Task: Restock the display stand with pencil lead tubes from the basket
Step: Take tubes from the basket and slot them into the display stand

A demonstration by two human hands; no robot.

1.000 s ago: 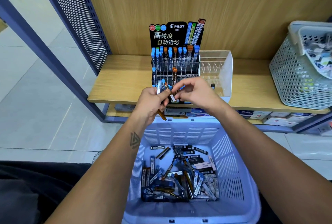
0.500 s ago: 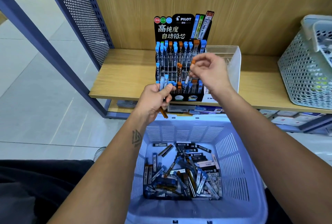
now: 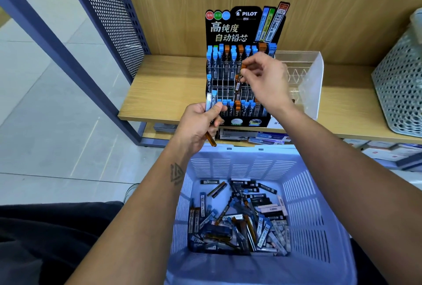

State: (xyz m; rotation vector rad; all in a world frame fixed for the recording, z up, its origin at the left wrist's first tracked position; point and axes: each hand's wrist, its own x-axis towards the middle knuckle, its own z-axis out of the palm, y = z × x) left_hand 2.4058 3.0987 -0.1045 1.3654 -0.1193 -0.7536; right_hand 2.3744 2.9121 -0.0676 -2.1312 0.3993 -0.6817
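head view: orange-capped tube (image 3: 240,77) pinched in right hand (image 3: 265,79), entering a middle slot of display stand (image 3: 237,67) on the shelf (image 3: 164,88). left hand (image 3: 201,122) grasps spare tubes (image 3: 211,102). far and near rows mostly filled, middle row largely vacant. basket (image 3: 319,227), nearest, holds many tubes; restocking appears part done.

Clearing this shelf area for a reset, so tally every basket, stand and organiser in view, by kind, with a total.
Lavender basket: 1
Grey mesh basket: 1
Black display stand: 1
Clear acrylic organiser: 1
Total: 4
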